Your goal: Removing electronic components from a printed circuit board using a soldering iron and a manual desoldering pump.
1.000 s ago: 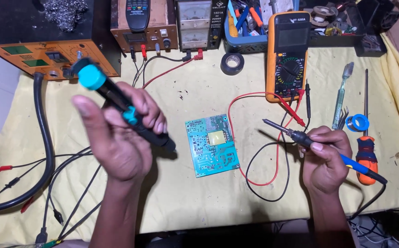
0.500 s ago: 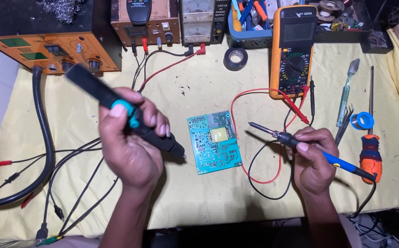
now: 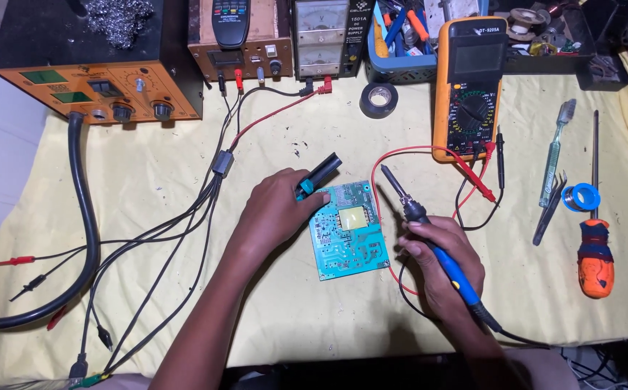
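Fingers of left hand (image 3: 274,213) grip desoldering pump (image 3: 319,175); right hand (image 3: 444,263) grips soldering iron (image 3: 429,235).

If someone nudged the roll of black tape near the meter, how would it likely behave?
The black tape roll lies flat on its side on the yellow cloth, so it would probably slide, not roll. It looks small and hollow, likely light. Stood on edge, it would likely roll.

left hand (image 3: 274,213) grips desoldering pump (image 3: 319,175) | right hand (image 3: 444,263) grips soldering iron (image 3: 429,235) | circuit board (image 3: 348,231) between
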